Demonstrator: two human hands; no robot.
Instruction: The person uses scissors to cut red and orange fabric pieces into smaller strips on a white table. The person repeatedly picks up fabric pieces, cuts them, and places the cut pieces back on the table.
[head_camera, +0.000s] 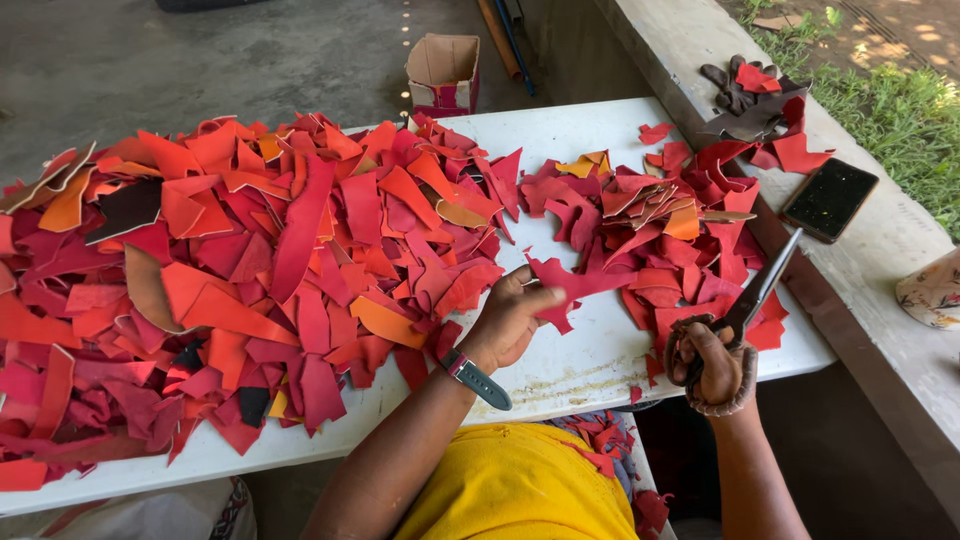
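Left hand (510, 318) grip clamped on a red leather scrap (565, 285); right hand (712, 365) grip closed around scissors (752, 295).

White worktop (590, 365), large heap of red and orange leather offcuts (230, 270) at left, open cardboard box (443, 72) on concrete floor beyond, black phone (829, 199) on concrete ledge (700, 50), dark gloves (745, 100) near it, grass (905, 110) at far right.

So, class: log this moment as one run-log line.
left hand: holds red scrap | right hand: holds scissors | table: scrap piles
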